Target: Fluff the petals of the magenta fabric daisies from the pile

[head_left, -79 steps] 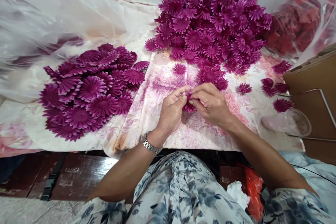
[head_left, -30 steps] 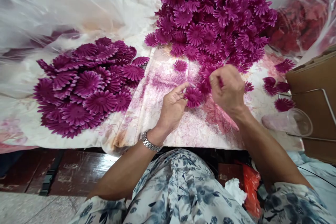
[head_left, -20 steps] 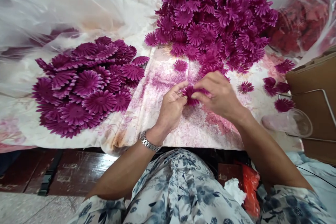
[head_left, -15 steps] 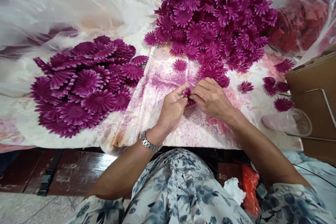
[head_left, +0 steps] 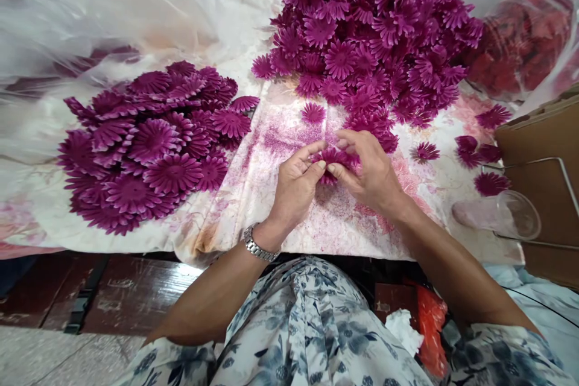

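Between my two hands is a purple artificial flower [head_left: 333, 160], its petals spread out above the thumbs. My left hand [head_left: 296, 184] pinches its left side between thumb and fingers. My right hand [head_left: 373, 172] grips its right side, thumb in front and fingers behind. Just beyond lies a single small purple flower [head_left: 313, 113] on the patterned cloth [head_left: 266, 193]. A big heap of purple petal pieces [head_left: 341, 59] rises behind my hands. To the left is a lower pile of flat, wider purple flowers [head_left: 154, 139].
A clear plastic cup [head_left: 518, 215] lies on its side at the right, beside a cardboard box [head_left: 543, 193] with a wire frame. Loose purple flowers [head_left: 492, 183] are scattered there. Plastic sheeting [head_left: 113, 6] covers the back left; a bag of red pieces [head_left: 520, 42] sits at the back right.
The purple piece, bunched up between my fingertips before, is now spread wide. My right hand's fingers have opened out behind it. The view has shifted slightly.
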`<state>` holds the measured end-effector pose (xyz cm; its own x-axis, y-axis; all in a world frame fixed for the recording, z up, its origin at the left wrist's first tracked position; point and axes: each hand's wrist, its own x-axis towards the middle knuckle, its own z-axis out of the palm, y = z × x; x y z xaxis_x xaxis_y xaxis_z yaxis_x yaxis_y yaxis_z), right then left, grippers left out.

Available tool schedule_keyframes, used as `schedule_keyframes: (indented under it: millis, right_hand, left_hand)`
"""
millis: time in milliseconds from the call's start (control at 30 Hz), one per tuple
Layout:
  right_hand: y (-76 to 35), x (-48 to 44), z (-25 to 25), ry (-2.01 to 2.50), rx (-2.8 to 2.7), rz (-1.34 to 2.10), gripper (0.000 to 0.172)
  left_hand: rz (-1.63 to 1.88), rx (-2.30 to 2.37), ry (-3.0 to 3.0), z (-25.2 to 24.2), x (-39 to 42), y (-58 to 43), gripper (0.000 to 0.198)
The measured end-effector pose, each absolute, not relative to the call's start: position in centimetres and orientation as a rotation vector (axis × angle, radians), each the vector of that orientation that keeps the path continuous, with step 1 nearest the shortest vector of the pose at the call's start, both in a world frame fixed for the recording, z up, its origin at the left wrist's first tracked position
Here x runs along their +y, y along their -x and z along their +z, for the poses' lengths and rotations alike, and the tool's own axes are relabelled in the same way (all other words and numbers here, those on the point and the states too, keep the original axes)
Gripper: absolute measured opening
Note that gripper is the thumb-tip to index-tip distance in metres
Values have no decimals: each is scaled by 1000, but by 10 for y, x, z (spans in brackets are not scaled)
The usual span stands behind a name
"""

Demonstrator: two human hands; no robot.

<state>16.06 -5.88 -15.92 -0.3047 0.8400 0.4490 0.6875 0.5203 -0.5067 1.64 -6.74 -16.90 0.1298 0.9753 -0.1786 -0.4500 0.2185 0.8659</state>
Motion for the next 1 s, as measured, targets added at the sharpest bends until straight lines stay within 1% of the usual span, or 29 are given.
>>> schedule_keyframes:
  millis: [33, 100, 133, 233, 367, 433, 533, 633, 733, 833, 867, 967, 1000]
  right_hand:
    - [-161, -59, -157, 1284, -2005, 416, 23]
    - [-161, -60, -154, 1314, -1890, 619, 12]
    - [-160, -61, -153, 1293, -1855, 665, 7]
    - [-160, -63, -150, 1244, -1800, 592, 6]
    - [-158, -65, -152, 1294, -1899, 410, 18]
    - [-157, -66, -153, 1279, -1941, 337, 25]
    - [-155, -65, -155, 1251, -1948, 295, 33]
    - [-153, -65, -157, 1269, -1903, 334, 37]
    - [-153, -66, -158, 1352, -1819, 521, 43]
    - [-155, -67, -158, 1385, -1773, 713, 47]
    - [-156, -67, -157, 1378, -1767, 752, 44]
    - [-161, -65, -156, 1315, -1688, 890, 26]
    - [-162, -65, -156, 1291, -1641, 948, 23]
  left_hand:
    - [1202, 890, -809, -170, -69, -16, 31]
    - [1211, 894, -923, -171, -71, -15, 33]
    - [1207, 898, -962, -170, -72, -15, 33]
    - [1176, 894, -990, -169, -73, -15, 30]
    - [1179, 836, -995, -172, -72, -16, 10]
    - [1154, 802, -977, -173, -71, -17, 6]
    - [1080, 753, -893, -173, -71, -16, 12]
    - [1004, 746, -806, -170, -72, -16, 19]
    - [968, 753, -766, -166, -71, -15, 23]
    - [1006, 783, -734, -164, -70, -15, 25]
    - [1026, 802, -728, -164, -69, -15, 25]
    - [1062, 857, -775, -165, -69, -16, 22]
    - [1061, 868, -804, -166, -69, -16, 21]
